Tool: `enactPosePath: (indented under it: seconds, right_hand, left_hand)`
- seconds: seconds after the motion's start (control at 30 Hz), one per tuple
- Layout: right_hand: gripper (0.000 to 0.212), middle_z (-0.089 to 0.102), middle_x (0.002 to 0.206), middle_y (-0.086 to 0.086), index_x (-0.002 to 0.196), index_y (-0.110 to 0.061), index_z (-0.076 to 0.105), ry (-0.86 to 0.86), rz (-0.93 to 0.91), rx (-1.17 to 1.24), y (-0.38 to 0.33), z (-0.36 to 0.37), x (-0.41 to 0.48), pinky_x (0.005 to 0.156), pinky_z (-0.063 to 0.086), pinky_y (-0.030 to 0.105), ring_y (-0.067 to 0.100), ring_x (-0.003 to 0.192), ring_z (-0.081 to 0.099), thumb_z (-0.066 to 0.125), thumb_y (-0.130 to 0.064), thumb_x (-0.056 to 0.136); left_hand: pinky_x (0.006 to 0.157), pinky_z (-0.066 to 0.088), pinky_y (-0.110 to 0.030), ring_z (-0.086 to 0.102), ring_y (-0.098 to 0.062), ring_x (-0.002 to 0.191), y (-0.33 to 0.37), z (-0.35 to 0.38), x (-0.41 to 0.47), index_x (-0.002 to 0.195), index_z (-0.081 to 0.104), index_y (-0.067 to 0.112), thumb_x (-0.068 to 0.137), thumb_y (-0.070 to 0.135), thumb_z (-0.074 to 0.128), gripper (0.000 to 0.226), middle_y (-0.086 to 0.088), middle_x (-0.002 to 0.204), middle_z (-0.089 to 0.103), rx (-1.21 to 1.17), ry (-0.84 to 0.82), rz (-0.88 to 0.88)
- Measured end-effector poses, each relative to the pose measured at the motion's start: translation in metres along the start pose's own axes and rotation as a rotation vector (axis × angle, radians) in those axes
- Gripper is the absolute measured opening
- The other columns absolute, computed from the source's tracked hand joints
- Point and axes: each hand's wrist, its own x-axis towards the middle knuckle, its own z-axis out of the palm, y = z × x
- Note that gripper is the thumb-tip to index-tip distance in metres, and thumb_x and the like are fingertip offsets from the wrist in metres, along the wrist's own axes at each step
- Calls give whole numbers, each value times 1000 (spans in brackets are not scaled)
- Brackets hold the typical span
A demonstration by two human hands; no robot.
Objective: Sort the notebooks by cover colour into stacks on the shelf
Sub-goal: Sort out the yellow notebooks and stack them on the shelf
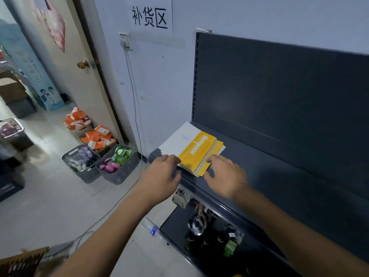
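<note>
A stack of notebooks lies at the left end of the dark grey shelf (279,176). On top is a yellow notebook (197,151) with white lettering, and a white notebook (177,139) shows beside and under it. My left hand (162,172) reaches to the stack's near left corner, fingertips touching the yellow cover's edge. My right hand (224,174) is at the near right corner, with its fingers spread and relaxed against the stack's edge. Neither hand grips anything.
The shelf's tall back panel (279,92) rises behind. A lower shelf (199,232) holds bottles and metal ware. On the floor to the left stand grey baskets (117,164) of green and pink packets, and orange boxes (95,136). A cable hangs down the wall.
</note>
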Motion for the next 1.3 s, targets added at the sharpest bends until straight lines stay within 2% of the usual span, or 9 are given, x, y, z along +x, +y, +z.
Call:
enactPosePath:
  seconds: [0.2,0.47,0.63,0.7,0.8,0.87,0.97,1.1,1.3]
  right_hand:
    - [30,58,111,-1,122,-19,52,62,109,47,-7,20,25,75,54,39,26,96,59,50,-32,96]
    - [34,56,122,-2,129,-21,48,35,209,59,1,37,86,79,52,39,25,103,60,47,-31,96]
    - [33,58,123,1,128,-20,50,65,280,64,8,40,107,75,48,37,26,104,60,46,-33,98]
    - [29,60,117,2,122,-18,53,65,315,73,9,44,109,77,51,38,25,105,59,47,-33,98]
    - [14,59,104,1,100,-18,52,47,339,67,7,51,113,75,51,37,22,107,54,46,-31,97]
    - [15,59,106,0,101,-18,53,43,358,80,3,55,117,77,49,36,20,110,48,46,-30,97]
    - [14,59,110,0,99,-17,54,45,384,89,-4,62,121,81,49,35,18,112,45,45,-27,97]
    - [20,58,118,1,107,-14,57,83,410,58,-11,68,125,87,49,34,19,118,43,45,-27,97]
    - [29,56,124,3,117,-11,59,137,420,-35,-18,75,129,94,48,33,21,122,41,45,-27,96]
  left_hand:
    - [91,52,-39,52,-14,117,-31,4,40,127,56,23,95,32,51,33,7,122,59,-35,-79,88]
    - [94,48,-33,54,-14,116,-54,18,116,127,58,20,97,28,54,32,5,124,60,-74,-91,144]
    - [91,47,-35,51,-23,118,-63,26,157,130,58,16,95,24,54,36,-4,126,57,2,-60,113]
    - [91,46,-37,49,-27,118,-66,27,167,134,55,13,95,23,55,40,-8,128,56,27,-63,63]
    - [95,45,-40,48,-30,120,-72,28,181,141,45,12,96,29,54,49,-12,132,53,79,-139,7]
    - [93,45,-39,51,-31,118,-77,32,191,142,41,11,97,32,53,52,-13,130,54,83,-199,-14]
    - [84,46,-38,58,-32,110,-83,37,201,137,41,10,97,35,53,48,-13,121,61,61,-226,-22]
    - [75,41,-34,62,-33,101,-88,43,210,128,47,10,95,37,57,44,-13,112,65,66,-238,-44]
    - [74,44,-33,64,-27,94,-96,45,218,115,55,13,90,44,64,40,-6,102,66,39,-215,8]
